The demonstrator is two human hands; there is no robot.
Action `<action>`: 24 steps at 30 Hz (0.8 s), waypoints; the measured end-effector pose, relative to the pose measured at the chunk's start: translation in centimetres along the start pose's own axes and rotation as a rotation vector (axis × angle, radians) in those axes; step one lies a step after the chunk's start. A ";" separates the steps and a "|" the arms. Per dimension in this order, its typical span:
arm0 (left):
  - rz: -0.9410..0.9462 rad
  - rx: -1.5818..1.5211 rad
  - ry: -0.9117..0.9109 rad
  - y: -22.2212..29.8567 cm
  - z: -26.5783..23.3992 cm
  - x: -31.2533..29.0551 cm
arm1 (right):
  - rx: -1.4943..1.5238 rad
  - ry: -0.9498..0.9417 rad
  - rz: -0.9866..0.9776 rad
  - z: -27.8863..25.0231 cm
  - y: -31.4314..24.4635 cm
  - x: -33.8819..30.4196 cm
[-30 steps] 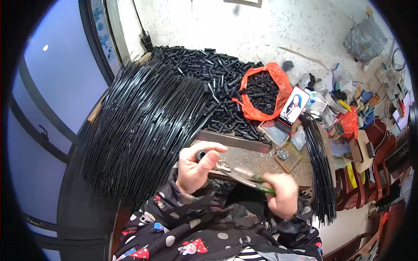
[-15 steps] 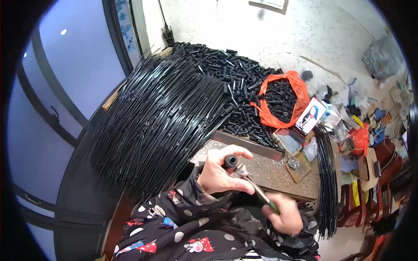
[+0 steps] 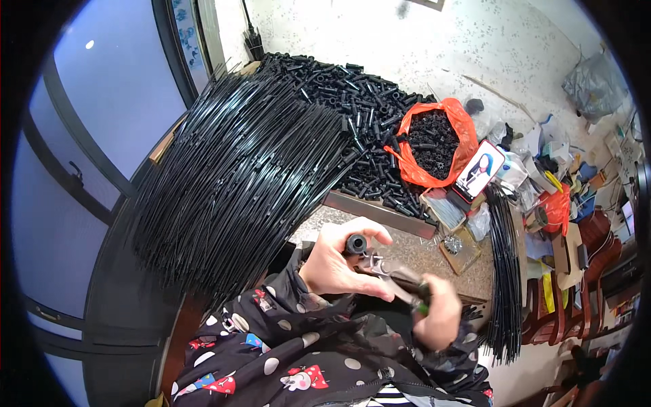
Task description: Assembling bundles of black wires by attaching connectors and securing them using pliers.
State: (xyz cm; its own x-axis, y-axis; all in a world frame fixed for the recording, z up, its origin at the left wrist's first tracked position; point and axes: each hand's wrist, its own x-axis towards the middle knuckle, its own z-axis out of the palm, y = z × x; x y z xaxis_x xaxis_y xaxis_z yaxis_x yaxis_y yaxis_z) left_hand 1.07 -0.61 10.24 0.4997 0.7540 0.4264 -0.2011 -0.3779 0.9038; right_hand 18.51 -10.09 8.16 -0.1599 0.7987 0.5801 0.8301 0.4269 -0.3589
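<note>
My left hand point(image 3: 327, 266), its palm turned to the right, holds a short black plastic tube point(image 3: 356, 244) with the round open end facing up. In my right hand point(image 3: 441, 316), blurred by motion, is a pair of metal pliers point(image 3: 381, 265) with green grips. The jaws of the pliers are close beside the tube, next to my left fingers. Whether they grip a part of it is too small to tell. Both hands are in front of my body, over the near edge of a speckled tabletop point(image 3: 400, 247).
A large heap of thin black rods point(image 3: 230, 183) covers the left side. Behind it are piled black tubes point(image 3: 376, 115) and a red plastic bag point(image 3: 407, 169) of small black parts. A phone point(image 3: 480, 167) leans at the right, near a bundle of black rods point(image 3: 503, 271).
My right hand has moved slightly up toward the left hand, and the plier handles look further apart. The left hand still holds the tube. The whole view has shifted a little.
</note>
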 end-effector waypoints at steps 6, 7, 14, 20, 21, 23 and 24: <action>0.009 0.044 0.078 0.5 1.2 0.3 | 1.167 -0.767 0.513 0.1 -0.6 -0.9; 0.006 0.039 0.078 0.3 1.2 0.4 | 1.301 -0.799 0.533 -0.3 -0.2 -0.4; -0.038 0.005 0.094 0.1 1.4 -0.2 | 1.433 -0.863 0.666 0.0 -0.4 -1.0; -0.022 0.071 0.158 -0.9 2.5 0.0 | 1.202 -0.599 0.724 2.3 -2.5 -2.3; -0.091 0.076 0.167 -1.0 2.6 0.3 | 1.134 -0.574 0.785 2.6 -2.4 -2.3; -0.074 0.183 0.153 -0.2 1.9 -0.1 | 0.960 -0.509 0.590 3.5 -2.4 -2.6; -0.074 0.158 0.164 -0.7 2.0 -0.2 | 0.940 -0.404 0.549 4.3 -2.2 -3.1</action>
State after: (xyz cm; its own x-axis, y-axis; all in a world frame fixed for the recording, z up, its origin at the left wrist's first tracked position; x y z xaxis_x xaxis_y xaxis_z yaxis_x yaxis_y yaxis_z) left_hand 2.79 -1.56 9.49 0.3623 0.8548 0.3715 -0.0284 -0.3883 0.9211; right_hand 14.87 -11.69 3.98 -0.2009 0.9789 -0.0370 0.1442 -0.0078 -0.9895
